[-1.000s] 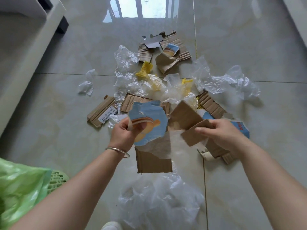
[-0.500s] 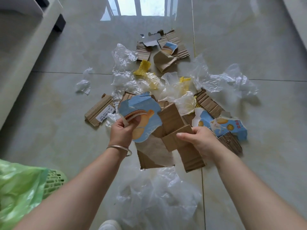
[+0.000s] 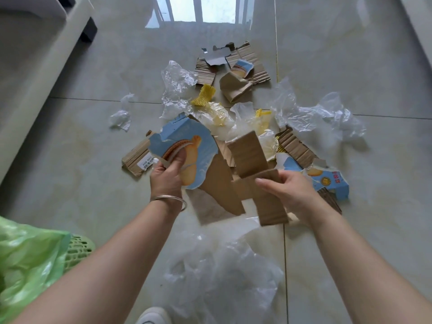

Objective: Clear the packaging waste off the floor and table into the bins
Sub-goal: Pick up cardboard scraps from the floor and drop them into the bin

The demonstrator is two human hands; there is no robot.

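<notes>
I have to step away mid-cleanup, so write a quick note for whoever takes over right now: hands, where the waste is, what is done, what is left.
Left hand: grip on a torn blue printed carton piece.
Right hand: grip on a folded brown cardboard strip, held above the floor.
Still on the grey tiled floor: corrugated cardboard scraps, yellow foam netting, crumpled clear plastic sheets, a blue carton fragment, a labelled cardboard piece, and a large clear plastic bag near the feet.
Green basket bin with green liner: at the lower left.
Done: two pieces picked up. Left: bin them, then clear the rest.
</notes>
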